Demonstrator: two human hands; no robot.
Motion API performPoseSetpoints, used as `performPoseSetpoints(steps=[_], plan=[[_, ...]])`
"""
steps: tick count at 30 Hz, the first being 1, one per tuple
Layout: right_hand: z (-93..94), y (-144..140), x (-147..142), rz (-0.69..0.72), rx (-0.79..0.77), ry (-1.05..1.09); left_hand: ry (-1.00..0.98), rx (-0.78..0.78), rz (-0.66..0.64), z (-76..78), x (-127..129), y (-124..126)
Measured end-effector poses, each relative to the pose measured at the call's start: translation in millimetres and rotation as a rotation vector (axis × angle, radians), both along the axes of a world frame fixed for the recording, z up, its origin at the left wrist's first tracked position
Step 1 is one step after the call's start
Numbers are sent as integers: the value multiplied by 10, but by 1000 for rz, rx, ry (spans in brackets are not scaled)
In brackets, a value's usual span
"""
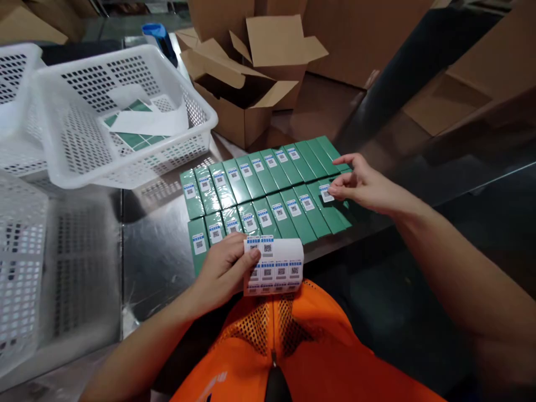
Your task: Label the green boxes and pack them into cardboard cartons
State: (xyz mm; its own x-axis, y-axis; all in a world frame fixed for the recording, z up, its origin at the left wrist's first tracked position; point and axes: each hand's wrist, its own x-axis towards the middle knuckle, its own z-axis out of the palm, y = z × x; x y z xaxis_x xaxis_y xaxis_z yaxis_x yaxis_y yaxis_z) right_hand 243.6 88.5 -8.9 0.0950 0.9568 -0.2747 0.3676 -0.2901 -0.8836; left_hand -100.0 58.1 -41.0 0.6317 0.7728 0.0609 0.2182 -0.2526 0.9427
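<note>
Steel surface carries two tight rows of green boxes, label side up for easy reach. Left hand grips a curled sheet of labels; right hand fingers pinch one label onto a box.

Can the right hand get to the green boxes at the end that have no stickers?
Probably yes. The right hand already rests on the green boxes, beside the bare boxes at the far right end, and nothing lies between them.
</note>
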Motion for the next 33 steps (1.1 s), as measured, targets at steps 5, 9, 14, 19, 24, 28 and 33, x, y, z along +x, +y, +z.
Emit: performPoseSetpoints(steps=[5, 9, 14, 19, 24, 28, 33], plan=[[-81, 61, -15, 37, -91, -89, -5, 29, -21, -2, -2, 2], [-102, 67, -35, 62, -100, -130, 11, 31, -35, 12, -9, 3], [-87, 130, -28, 80, -94, -371, -2, 13, -34, 1, -15, 4], [102, 101, -198, 77, 61, -821, -7, 13, -29, -7, -10, -5], [115, -263, -798, 442, 268, -214, 10, 15, -37, 13, -10, -5], [74, -478, -1165, 544, 471, -37, -5, 21, -22, 11, -14, 4], [117, -230, -982, 358, 591, 222, -5, 36, -50, -9, -9, 11]])
